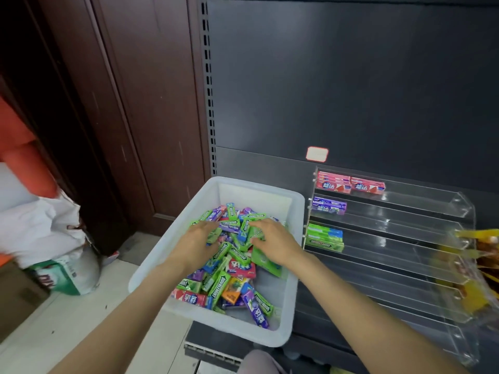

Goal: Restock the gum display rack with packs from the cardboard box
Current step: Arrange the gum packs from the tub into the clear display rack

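- Two hands are down in the white plastic bin (293, 211), both resting on the heap of gum packs (229, 265); the task says cardboard box but what's here is a pale tub
- left hand (198, 242) lies on the left side of the pile, fingers spread and fairly flat over green packs; looks relaxed, not gripping anything as far as I can see
- right hand (272, 244) sits on the right side of the pile, fingers slightly bent over a green pack; whether it actually has hold of one I can't tell, the fingertips are buried
- the packs are a jumble of green, purple, pink, blue and orange, piled toward the middle and near end of the bin
- clear acrylic display rack (405, 238) stands just right of the bin; pink packs (351, 184) on the far tier, purple packs (329, 205) one tier nearer, green packs (325, 237) nearer again, all at the left end
- dark shelving panel (351, 76) behind; white sack (40, 225) on the floor far left
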Tool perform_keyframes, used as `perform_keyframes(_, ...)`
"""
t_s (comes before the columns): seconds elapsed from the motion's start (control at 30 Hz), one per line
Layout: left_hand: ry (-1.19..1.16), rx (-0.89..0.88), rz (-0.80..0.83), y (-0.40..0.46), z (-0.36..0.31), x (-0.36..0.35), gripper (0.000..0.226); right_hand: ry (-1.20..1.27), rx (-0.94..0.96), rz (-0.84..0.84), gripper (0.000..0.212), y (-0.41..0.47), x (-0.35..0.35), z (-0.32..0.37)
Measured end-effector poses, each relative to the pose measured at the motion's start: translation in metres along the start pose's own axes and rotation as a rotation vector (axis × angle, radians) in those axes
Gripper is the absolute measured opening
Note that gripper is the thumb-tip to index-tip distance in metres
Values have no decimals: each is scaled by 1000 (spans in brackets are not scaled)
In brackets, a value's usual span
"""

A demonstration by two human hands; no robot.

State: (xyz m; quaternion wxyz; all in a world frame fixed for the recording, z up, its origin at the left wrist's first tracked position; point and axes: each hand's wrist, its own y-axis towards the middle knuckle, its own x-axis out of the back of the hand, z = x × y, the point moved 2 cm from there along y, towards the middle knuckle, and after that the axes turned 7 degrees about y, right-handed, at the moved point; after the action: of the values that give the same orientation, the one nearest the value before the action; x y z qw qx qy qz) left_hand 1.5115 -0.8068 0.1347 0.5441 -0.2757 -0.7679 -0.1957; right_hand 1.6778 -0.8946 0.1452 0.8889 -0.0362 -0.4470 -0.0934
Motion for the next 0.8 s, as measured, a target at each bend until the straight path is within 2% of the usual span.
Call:
perform_keyframes(0.23, 140, 12, 59, 16, 15, -14, 58, -147, 23, 149, 48, 36, -29, 7)
perform_keyframes(0.33, 159, -9, 37, 18, 22, -18, 58, -267, 38, 121, 45, 52, -40, 10)
perform_keyframes(0.47, 146, -24, 27, 20, 24, -20, 58, -305, 27, 62, 43, 63, -50, 7)
perform_keyframes(0.67, 70, -17, 18, 21, 26, -13, 55, -226, 28, 59, 30, 67, -47, 6)
perform_keyframes(0.8, 24, -11, -1, 19, 23, -9, 47, -9, -44, 40, 28, 62, -37, 6)
